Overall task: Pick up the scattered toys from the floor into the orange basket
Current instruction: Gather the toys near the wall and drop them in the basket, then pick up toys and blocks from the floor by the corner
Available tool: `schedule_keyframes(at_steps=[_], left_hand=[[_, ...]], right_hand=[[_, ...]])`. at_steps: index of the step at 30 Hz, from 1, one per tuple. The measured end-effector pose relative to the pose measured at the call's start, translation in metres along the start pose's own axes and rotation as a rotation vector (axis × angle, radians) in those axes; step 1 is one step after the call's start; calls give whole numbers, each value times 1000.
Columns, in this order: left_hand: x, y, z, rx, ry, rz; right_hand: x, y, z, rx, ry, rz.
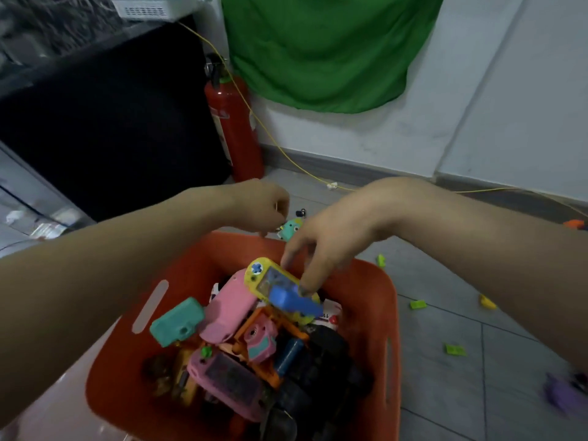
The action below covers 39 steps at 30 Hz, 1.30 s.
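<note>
The orange basket (375,281) sits on the floor below me, piled with toys: a yellow handheld game (264,278), a pink toy (229,310), a teal block (176,323), a pink camera (259,340) and a pink game console (229,383). My right hand (331,237) hangs over the pile with its fingertips pinched on a blue toy (296,302), which lies across the yellow game. My left hand (261,205) is curled into a fist over the basket's far rim, with nothing visible in it. A teal figure (291,227) lies on the floor just beyond the rim.
Green bricks (417,304) (455,350) (381,261), a yellow piece (487,303), a purple toy (563,393) and an orange toy (574,223) lie on the tiles to the right. A red fire extinguisher (235,128) and a yellow cable (286,154) stand by the wall, next to a black cabinet (111,122).
</note>
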<state>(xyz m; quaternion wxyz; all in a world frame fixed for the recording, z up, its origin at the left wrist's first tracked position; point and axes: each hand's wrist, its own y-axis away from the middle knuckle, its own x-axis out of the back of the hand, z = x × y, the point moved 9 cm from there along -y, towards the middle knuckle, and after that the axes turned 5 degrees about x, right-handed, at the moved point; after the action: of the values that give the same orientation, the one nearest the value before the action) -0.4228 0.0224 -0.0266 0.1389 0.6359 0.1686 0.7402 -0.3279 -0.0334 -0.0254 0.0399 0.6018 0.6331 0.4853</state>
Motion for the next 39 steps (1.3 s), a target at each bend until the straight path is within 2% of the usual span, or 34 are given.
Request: schedule_keyframes(at_steps=[4, 8, 11, 13, 15, 18, 20, 24, 28, 31, 34, 39], left_hand=[[-1, -24, 29, -13, 96, -5], [-28, -56, 69, -43, 36, -82], [-59, -70, 121, -97, -47, -237], [-84, -74, 152, -81, -53, -394], [-119, -76, 184, -49, -97, -589], [-162, -75, 222, -38, -234, -729], [-179, -66, 243, -63, -385, -727], [-199, -63, 268, -163, -518, -509], [-233, -61, 255, -129, -530, -553], [-256, -62, 244, -22, -483, -627], [-269, -74, 230, 95, -404, -544], [-269, -87, 238, -5, -338, -298]], right_hand=[[32, 15, 51, -64, -247, 139], [38, 33, 148, -297, -343, 261], [-9, 47, 226, -554, -296, 168], [-47, 55, 263, -652, -295, 99], [-80, 63, 288, -670, -247, 85], [-129, 69, 304, -637, -291, 200], [-171, 71, 309, -646, -338, 300], [-222, 58, 312, -589, -216, 513], [-215, 54, 308, -485, -208, 733], [-214, 61, 317, -481, -302, 818], [-207, 88, 331, -544, -401, 969], [-208, 145, 355, -748, -344, 1141]])
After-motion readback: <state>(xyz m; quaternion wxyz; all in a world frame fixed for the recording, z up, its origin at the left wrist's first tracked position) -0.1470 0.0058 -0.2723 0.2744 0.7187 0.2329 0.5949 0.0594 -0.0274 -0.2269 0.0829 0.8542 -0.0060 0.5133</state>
